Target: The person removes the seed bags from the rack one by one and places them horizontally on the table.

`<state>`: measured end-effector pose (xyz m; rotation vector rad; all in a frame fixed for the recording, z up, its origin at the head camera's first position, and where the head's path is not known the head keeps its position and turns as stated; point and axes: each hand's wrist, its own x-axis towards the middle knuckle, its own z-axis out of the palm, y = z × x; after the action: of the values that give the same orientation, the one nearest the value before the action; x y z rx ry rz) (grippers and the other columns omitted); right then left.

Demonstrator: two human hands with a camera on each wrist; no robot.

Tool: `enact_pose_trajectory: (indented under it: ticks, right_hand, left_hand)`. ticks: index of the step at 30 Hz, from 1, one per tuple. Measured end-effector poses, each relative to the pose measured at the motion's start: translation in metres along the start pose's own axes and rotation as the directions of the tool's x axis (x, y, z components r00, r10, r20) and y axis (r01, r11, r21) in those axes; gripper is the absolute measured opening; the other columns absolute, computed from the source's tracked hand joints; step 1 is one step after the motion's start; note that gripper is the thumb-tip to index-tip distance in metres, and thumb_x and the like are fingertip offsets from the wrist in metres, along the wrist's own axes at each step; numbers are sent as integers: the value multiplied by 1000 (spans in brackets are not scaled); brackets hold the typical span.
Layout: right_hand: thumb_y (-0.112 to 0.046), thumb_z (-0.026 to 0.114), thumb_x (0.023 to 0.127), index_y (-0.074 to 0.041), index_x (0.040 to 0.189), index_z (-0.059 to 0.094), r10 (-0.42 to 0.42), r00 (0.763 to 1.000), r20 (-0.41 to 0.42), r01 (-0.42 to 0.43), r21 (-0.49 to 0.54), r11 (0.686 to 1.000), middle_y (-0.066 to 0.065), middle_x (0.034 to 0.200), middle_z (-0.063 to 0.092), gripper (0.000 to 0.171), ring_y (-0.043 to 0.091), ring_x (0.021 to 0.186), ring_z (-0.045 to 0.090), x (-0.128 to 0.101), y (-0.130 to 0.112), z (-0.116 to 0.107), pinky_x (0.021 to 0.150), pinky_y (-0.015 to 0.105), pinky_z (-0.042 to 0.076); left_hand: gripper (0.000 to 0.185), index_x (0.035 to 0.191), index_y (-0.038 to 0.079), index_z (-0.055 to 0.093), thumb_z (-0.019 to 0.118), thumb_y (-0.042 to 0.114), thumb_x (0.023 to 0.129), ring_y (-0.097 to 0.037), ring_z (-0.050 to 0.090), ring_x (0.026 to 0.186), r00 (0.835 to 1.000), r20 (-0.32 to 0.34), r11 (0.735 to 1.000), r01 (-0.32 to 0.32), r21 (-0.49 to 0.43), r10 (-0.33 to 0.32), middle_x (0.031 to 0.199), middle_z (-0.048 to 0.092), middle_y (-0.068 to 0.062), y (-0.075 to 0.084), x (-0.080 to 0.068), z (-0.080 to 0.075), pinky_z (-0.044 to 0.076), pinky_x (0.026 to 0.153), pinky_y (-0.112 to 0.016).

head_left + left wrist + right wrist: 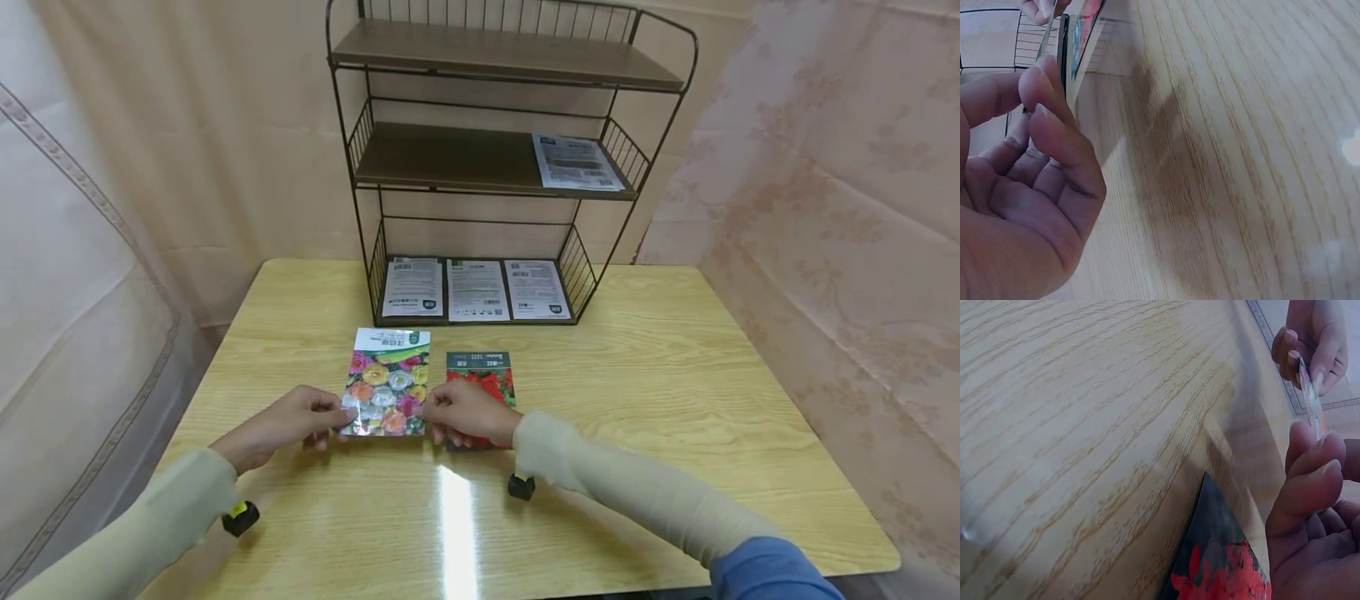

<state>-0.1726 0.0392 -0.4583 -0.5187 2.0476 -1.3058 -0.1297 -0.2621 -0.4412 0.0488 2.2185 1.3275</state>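
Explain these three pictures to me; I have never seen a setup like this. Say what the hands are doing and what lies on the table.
A person wears three cameras: one on the head, one on each wrist. The head view shows the left hand and right hand pinching the two sides of a multicoloured flower packet over a wooden table. A red flower packet lies beside it, partly under the right hand. Behind stands a wire rack holding four more packets, printed backs up. The wrist views show the same grip up close, the packet seen edge-on.
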Motion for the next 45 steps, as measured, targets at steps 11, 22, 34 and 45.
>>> enact_pose_trajectory:
  ticks: [11,22,34,45]
  right_hand:
    - [-28,62,105,2,90,67,27,996,80,-31,46,998,11,67,67,34,13,41,51,5,7,-1,38,24,41]
    - [-30,62,105,2,91,65,53,993,104,-58,53,997,10,66,66,35,13,40,51,7,10,6,38,24,42]
    - [-28,59,106,-1,105,71,91,992,86,-102,136,985,18,75,70,30,12,43,54,0,10,-12,39,24,45]
    - [-28,59,106,-2,107,71,83,995,58,-89,103,991,14,76,71,29,11,45,53,-2,10,-20,41,24,45]
  left_hand:
    - [41,122,-4,62,68,31,102,-15,54,62,995,7,994,100,-43,-100,84,71,-6,-1,5,4,42,58,-27]
    - [65,143,-4,32,71,26,100,-17,57,62,994,-17,989,109,-100,-111,86,72,-9,-11,2,6,43,55,-27]
    - [58,131,-2,29,70,25,100,-18,56,57,994,2,993,108,-40,-108,80,68,-10,-21,1,-2,40,51,-26]
    - [49,114,1,35,74,27,98,-14,51,48,995,52,995,88,49,-91,73,66,-11,-20,3,-2,39,45,-25]
